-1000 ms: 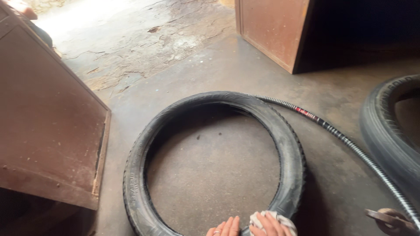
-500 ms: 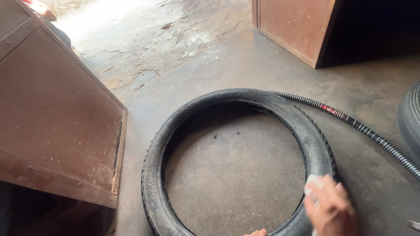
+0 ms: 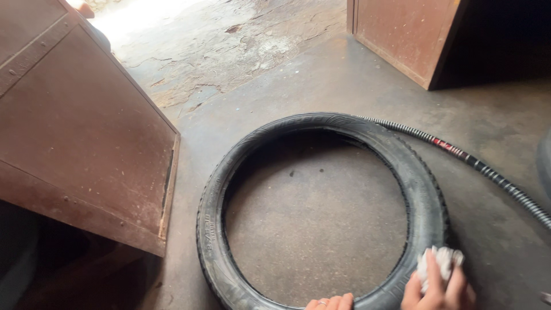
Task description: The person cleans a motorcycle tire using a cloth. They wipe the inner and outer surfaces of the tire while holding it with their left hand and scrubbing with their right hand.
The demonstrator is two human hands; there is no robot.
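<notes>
A black motorcycle tyre lies flat on the concrete floor in the middle of the head view. My right hand grips a crumpled white cloth and presses it against the tyre's near right side. Only the fingertips of my left hand show at the bottom edge, resting on the near part of the tyre. A ring sits on one of those fingers.
A rusty brown metal door panel stands at the left, another at the upper right beside a dark opening. A black spiral-wrapped hose runs from behind the tyre to the right edge. Cracked, sunlit ground lies beyond.
My right hand with the cloth slid from the tyre's near middle to its right side, then settled lower there. The view shifted, so the second tyre at the right has left the frame.
</notes>
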